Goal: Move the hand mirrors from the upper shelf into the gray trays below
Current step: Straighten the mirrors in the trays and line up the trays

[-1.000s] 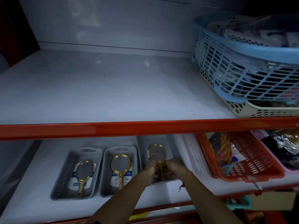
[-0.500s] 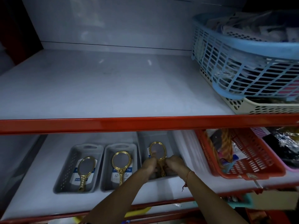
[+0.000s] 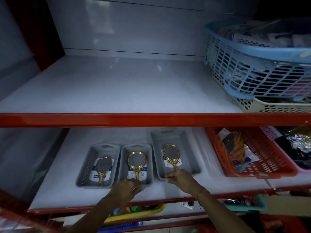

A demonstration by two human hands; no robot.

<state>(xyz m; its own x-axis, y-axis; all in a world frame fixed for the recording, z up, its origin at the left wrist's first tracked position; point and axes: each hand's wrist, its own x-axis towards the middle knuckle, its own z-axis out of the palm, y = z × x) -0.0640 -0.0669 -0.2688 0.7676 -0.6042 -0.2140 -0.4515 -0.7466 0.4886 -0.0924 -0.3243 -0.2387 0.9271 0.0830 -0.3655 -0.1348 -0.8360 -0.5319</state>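
Note:
Three gray trays stand side by side on the lower shelf, and a gold hand mirror lies in each. The left tray [image 3: 84,174] holds one mirror [image 3: 103,165], the middle tray [image 3: 124,165] another [image 3: 136,160]. The right tray [image 3: 190,157] sits further back with the third mirror [image 3: 170,152]. My left hand [image 3: 129,185] is at the middle tray's front rim, blurred, holding nothing. My right hand [image 3: 180,177] rests on the right tray's front rim and covers the mirror handle's end. No mirror is in sight on the upper shelf [image 3: 117,91].
A blue basket [image 3: 252,68] sits on a cream basket [image 3: 269,106] at the upper shelf's right. A red basket [image 3: 269,157] full of items stands right of the trays. The red shelf beam [image 3: 151,119] crosses above the trays. Yellow and teal bins show below.
Both hands were together on the right mirror's handle. My left hand has let go and moved left to the middle tray's front; my right hand has slid back to the right tray's rim.

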